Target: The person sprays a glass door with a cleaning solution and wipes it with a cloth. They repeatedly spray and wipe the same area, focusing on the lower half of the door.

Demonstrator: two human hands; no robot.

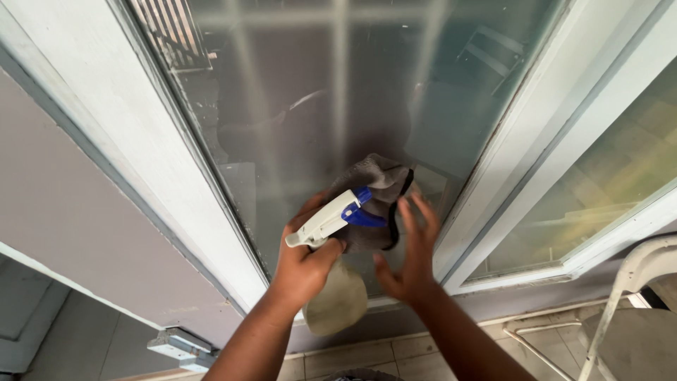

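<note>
My left hand (303,264) grips the spray bottle (331,247) at centre frame, nozzle pointing left. My right hand (412,254), fingers spread, sits just right of the grey cloth (374,190) on the glass (317,92).

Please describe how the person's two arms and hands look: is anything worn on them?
Both forearms are bare as far as the picture shows: no sleeves, no gloves. The left hand and the right hand show no ring, watch or bracelet. The right hand's fingers look blurred.

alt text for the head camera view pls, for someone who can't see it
A left hand grips a spray bottle with a white and blue trigger, while the right hand presses a grey cloth against a glass window in a white frame.
</note>
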